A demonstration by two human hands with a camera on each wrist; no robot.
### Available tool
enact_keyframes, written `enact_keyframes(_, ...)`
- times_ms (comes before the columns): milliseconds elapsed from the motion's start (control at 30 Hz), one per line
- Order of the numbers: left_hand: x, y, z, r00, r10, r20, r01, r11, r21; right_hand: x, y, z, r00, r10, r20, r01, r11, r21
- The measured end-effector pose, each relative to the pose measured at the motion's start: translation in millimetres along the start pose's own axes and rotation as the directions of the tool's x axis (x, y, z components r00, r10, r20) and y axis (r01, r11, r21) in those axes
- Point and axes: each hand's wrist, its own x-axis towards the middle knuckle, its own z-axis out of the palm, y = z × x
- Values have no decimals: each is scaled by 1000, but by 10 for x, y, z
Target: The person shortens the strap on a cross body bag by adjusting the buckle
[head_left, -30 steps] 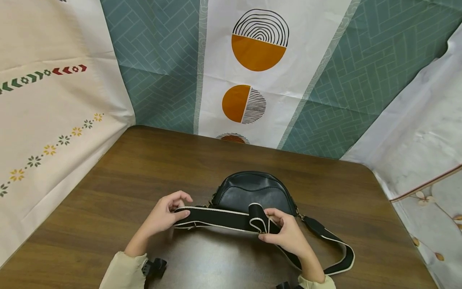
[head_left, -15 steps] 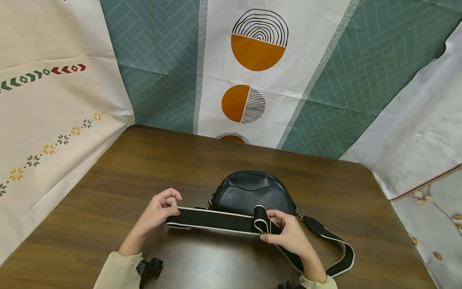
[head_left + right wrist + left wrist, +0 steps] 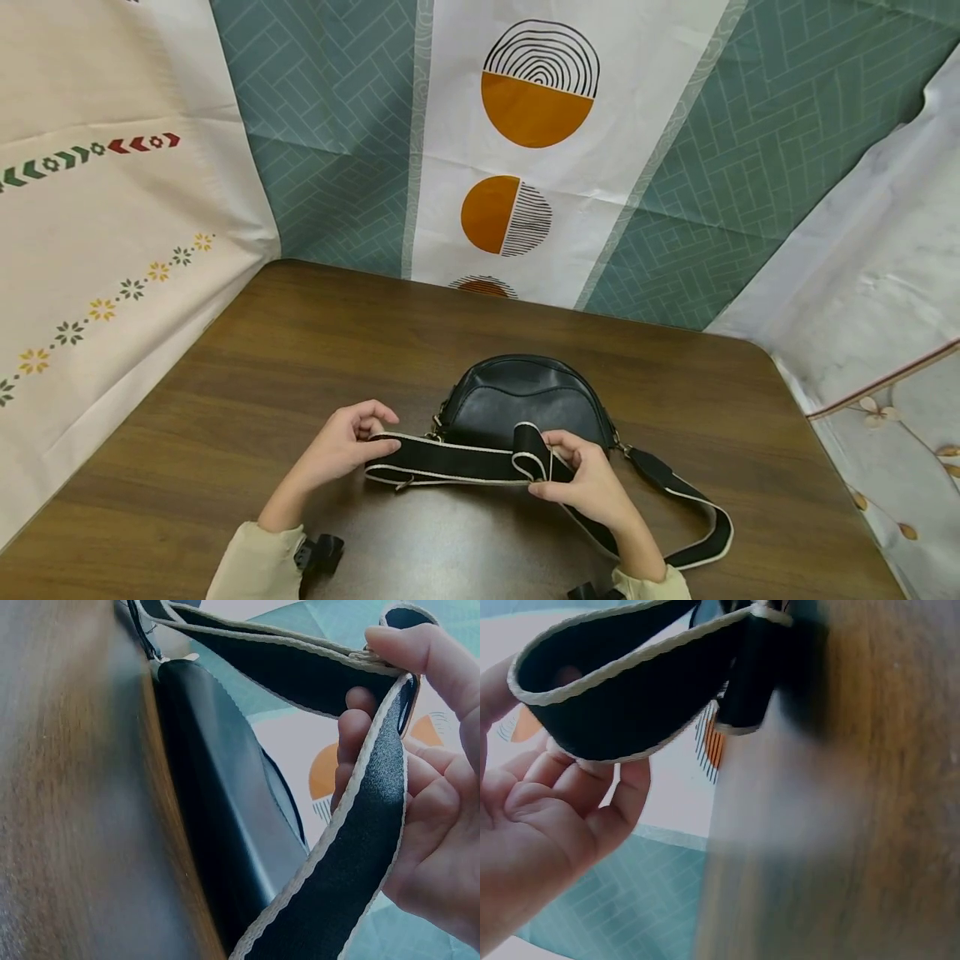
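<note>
We see the black bag (image 3: 532,408) on the table (image 3: 337,350), towards five o'clock in the head view. Its white-edged strap (image 3: 465,461) crosses the near side, from about eight round to five o'clock of the bag. At nearly nine o'clock from the bag, the left hand (image 3: 341,446) holds the strap's bend between thumb and fingers. At five o'clock, the right hand (image 3: 591,485) pinches the strap; we find a small loop standing at ten o'clock from that hand.
</note>
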Motion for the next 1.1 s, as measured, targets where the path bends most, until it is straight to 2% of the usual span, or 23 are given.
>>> enact_keyframes(133, 8, 46, -3, 998, -36, 57, 33, 997, 65, 1, -14, 16, 1000, -4, -15, 4, 1000, 7)
enact_keyframes(367, 102, 169, 83, 987, -26, 159, 2, 988, 153, 4, -58, 31, 1000, 1, -9, -1, 1000, 25)
enact_keyframes(567, 209, 250, 231, 978, 0, 207, -33, 987, 156, 19, -266, 43, 1000, -9, -5, 9, 1000, 26)
enact_keyframes(1100, 423, 333, 589, 963, 65, 260, -102, 986, 134, 19, -264, 52, 1000, -5, -8, 5, 1000, 14)
